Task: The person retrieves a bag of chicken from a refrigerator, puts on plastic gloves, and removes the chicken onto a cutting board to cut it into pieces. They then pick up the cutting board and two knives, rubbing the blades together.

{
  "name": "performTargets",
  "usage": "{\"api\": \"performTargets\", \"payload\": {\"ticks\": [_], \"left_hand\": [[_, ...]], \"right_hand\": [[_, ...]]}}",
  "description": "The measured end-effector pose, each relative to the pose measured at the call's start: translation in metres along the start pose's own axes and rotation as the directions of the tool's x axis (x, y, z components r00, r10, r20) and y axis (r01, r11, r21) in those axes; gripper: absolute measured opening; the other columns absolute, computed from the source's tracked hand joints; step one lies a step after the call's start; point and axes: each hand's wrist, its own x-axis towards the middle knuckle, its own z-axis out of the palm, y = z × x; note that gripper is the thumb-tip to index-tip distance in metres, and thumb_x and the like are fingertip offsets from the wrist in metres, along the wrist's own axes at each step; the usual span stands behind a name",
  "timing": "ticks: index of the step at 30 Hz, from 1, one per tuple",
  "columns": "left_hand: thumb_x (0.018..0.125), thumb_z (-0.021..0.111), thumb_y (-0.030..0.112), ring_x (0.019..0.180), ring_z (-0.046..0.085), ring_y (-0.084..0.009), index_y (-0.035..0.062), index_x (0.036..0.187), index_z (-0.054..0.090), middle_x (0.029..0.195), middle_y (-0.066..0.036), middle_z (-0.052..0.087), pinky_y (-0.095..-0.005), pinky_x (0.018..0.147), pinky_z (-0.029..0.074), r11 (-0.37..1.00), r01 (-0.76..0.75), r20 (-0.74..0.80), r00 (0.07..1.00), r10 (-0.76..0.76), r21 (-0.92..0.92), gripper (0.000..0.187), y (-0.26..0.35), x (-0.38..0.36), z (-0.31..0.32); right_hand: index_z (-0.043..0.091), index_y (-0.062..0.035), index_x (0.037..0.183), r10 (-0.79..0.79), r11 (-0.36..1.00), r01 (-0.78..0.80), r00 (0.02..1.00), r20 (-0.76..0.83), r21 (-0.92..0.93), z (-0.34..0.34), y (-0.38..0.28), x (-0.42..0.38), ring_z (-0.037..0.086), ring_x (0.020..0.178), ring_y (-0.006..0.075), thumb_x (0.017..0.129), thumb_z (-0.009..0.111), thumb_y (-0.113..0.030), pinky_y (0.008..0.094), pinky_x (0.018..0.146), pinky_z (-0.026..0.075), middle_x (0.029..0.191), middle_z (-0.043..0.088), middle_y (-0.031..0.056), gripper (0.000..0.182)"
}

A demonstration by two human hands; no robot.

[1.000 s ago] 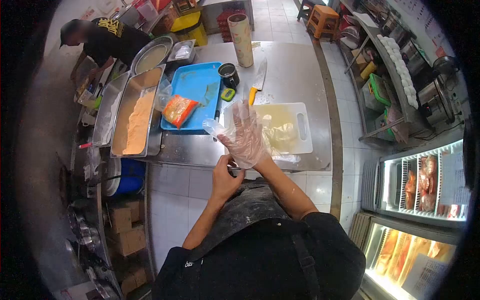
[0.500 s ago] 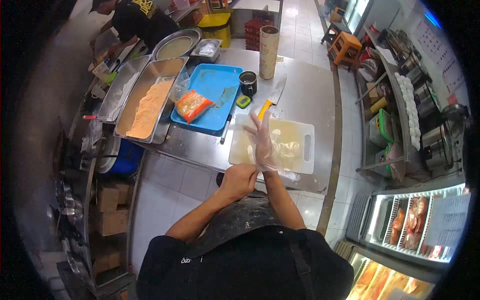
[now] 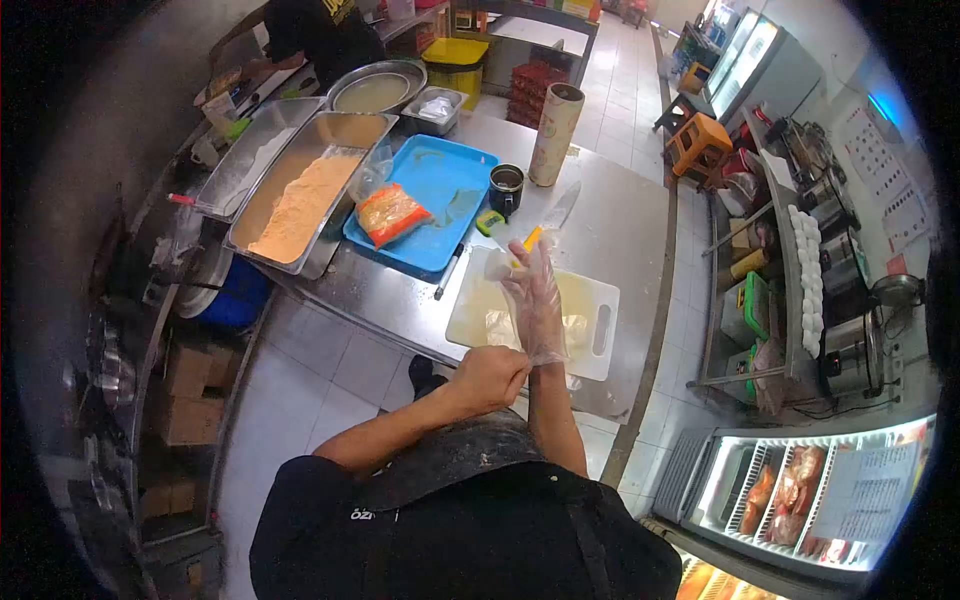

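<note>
A clear plastic glove covers my right hand [image 3: 537, 300], whose fingers are spread and point up over the white cutting board [image 3: 603, 322]. My left hand [image 3: 490, 377] is bare and pinches the glove's cuff at the right wrist. Beyond the board lies a knife with a yellow handle [image 3: 533, 238], its blade pointing away. Near it are a green timer [image 3: 489, 222] and a black mug [image 3: 506, 190]. An orange packet [image 3: 391, 215] rests on the blue tray [image 3: 430, 258].
Metal pans with orange powder [image 3: 305, 210] and white powder [image 3: 262, 165] stand at left. A patterned roll [image 3: 555, 135] stands upright at the back. A person [image 3: 325, 40] works at upper left. Shelves and a lit display fridge [image 3: 790, 500] are on the right.
The view has shifted, showing more of the aisle at the back. My gloved right hand's fingers are closer to the knife handle, and my left hand still grips the cuff.
</note>
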Motion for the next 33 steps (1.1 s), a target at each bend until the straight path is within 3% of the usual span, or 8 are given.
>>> {"api": "performTargets", "payload": {"ticks": [4, 6, 9, 19, 21, 23, 26, 33], "left_hand": [[0.087, 0.054, 0.018, 0.062, 0.056, -0.0268, 0.0017, 0.079, 0.06, 0.07, -0.013, 0.059, -0.0339, 0.059, 0.045, 0.973, 0.139, 0.17, 0.98, -0.108, -0.185, 0.02, -0.012, 0.005, -0.019], [0.092, 0.05, 0.027, 0.067, 0.056, -0.0173, 0.0009, 0.088, 0.062, 0.077, -0.007, 0.06, -0.0289, 0.061, 0.044, 0.883, 0.212, -0.116, 0.952, -0.283, -0.419, 0.029, -0.035, 0.006, -0.026], [0.094, 0.048, 0.033, 0.076, 0.055, -0.0101, 0.0, 0.106, 0.057, 0.089, -0.004, 0.06, -0.0223, 0.063, 0.043, 0.453, 0.18, -0.109, 0.833, -0.542, -0.873, 0.036, -0.048, 0.029, -0.058], [0.089, 0.059, 0.02, 0.063, 0.051, -0.0096, 0.0017, 0.088, 0.06, 0.075, -0.002, 0.059, -0.0234, 0.06, 0.042, 0.339, 0.183, -0.093, 0.747, -0.658, -0.923, 0.018, -0.051, 0.039, -0.033], [0.081, 0.069, 0.015, 0.072, 0.052, -0.0122, 0.002, 0.097, 0.055, 0.083, -0.004, 0.056, -0.0265, 0.063, 0.043, 0.762, 0.232, -0.398, 0.74, -0.542, -0.605, 0.025, -0.032, 0.026, -0.036], [0.071, 0.077, 0.013, 0.079, 0.052, -0.0179, 0.0035, 0.106, 0.05, 0.09, -0.008, 0.052, -0.0303, 0.066, 0.044, 0.953, -0.116, -0.376, 0.927, 0.002, -0.281, 0.045, 0.007, 0.016, -0.052], [0.065, 0.08, 0.013, 0.08, 0.051, -0.0223, 0.0043, 0.104, 0.053, 0.092, -0.01, 0.052, -0.0328, 0.068, 0.044, 0.958, -0.287, -0.422, 0.869, 0.258, -0.005, 0.048, 0.063, 0.04, -0.07], [0.068, 0.078, 0.012, 0.076, 0.054, -0.0231, 0.0041, 0.1, 0.059, 0.087, -0.01, 0.056, -0.0299, 0.064, 0.044, 0.904, -0.363, -0.527, 0.734, 0.427, 0.226, 0.038, 0.097, 0.073, -0.12]], "right_hand": [[0.01, -0.0246, 0.147, -0.026, 0.919, 0.007, 0.999, 0.043, 0.393, 0.001, -0.008, -0.004, 0.016, 0.137, 0.0348, 0.083, 0.043, -0.066, 0.051, 0.108, 0.017, 0.153, 0.008, 0.004, 0.083], [0.011, -0.0258, 0.146, -0.061, 0.892, 0.018, 0.995, 0.079, 0.452, 0.012, -0.03, -0.007, 0.015, 0.137, 0.0347, 0.081, 0.041, -0.069, 0.0519, 0.108, 0.017, 0.153, 0.008, 0.0036, 0.084], [0.012, -0.0264, 0.146, -0.109, 0.857, 0.023, 0.984, 0.138, 0.515, 0.026, -0.049, -0.014, 0.012, 0.137, 0.0383, 0.079, 0.041, -0.073, 0.0548, 0.108, 0.017, 0.153, 0.008, 0.0035, 0.086], [0.02, -0.0268, 0.144, -0.189, 0.667, 0.078, 0.98, 0.067, 0.741, 0.042, -0.055, -0.015, 0.008, 0.138, 0.0377, 0.076, 0.045, -0.074, 0.0617, 0.106, 0.011, 0.152, 0.014, -0.0022, 0.087], [0.02, -0.0277, 0.144, -0.166, 0.653, 0.234, 0.972, -0.166, 0.72, 0.041, -0.07, -0.005, 0.005, 0.138, 0.0346, 0.077, 0.045, -0.073, 0.0614, 0.106, 0.008, 0.15, 0.016, -0.0022, 0.085], [0.017, -0.0265, 0.145, -0.178, 0.658, 0.307, 0.951, -0.254, 0.688, 0.043, -0.097, 0.008, 0.005, 0.138, 0.0337, 0.078, 0.044, -0.071, 0.0611, 0.106, 0.006, 0.149, 0.017, -0.0024, 0.085], [0.018, -0.0208, 0.145, -0.058, 0.704, 0.344, 0.9, -0.432, 0.621, 0.063, -0.127, 0.02, 0.014, 0.138, 0.0265, 0.086, 0.04, -0.062, 0.0551, 0.106, 0.012, 0.151, 0.016, 0.0025, 0.075], [0.019, -0.0207, 0.145, -0.184, 0.767, 0.408, 0.88, -0.438, 0.496, 0.064, -0.127, 0.05, 0.016, 0.137, 0.0289, 0.085, 0.04, -0.064, 0.057, 0.106, 0.011, 0.15, 0.017, 0.0037, 0.077]]}}
